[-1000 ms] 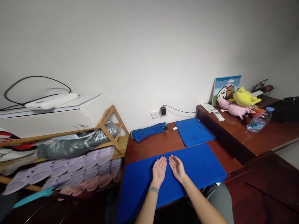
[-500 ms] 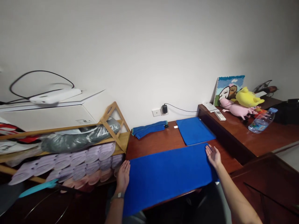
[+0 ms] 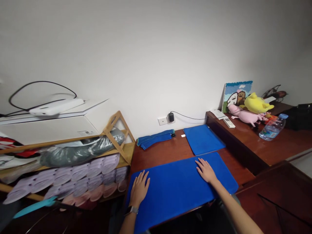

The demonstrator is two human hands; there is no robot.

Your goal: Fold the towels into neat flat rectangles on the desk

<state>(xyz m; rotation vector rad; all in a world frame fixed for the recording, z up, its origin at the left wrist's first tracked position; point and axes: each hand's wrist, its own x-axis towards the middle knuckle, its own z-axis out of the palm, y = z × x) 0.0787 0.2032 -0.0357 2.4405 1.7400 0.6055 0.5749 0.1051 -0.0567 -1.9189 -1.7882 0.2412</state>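
A long blue cloth (image 3: 174, 185) lies spread along the front of the reddish-brown table (image 3: 158, 157). My left hand (image 3: 139, 188) rests palm down on its left end, fingers spread, a watch on the wrist. Toward the cloth's right side, my right hand (image 3: 205, 170) lies flat with the fingers apart. Neither hand grips anything. Behind the cloth, a folded blue cloth (image 3: 203, 139) sits at the back right of the table. A narrow folded blue cloth (image 3: 156, 138) with a green edge lies at the back left, against the wall.
To the left stands a wooden rack (image 3: 122, 139) with lilac slippers (image 3: 80, 174) and a white box (image 3: 53, 128) on top. A raised surface on the right holds a remote control (image 3: 229, 123), a pink plush toy (image 3: 243, 115), a yellow plush toy (image 3: 257, 102) and a plastic bottle (image 3: 273, 128).
Both hands have moved inward from the cloth's side edges and turned palm down onto it. The cloth's right end now lies flatter and reaches further right.
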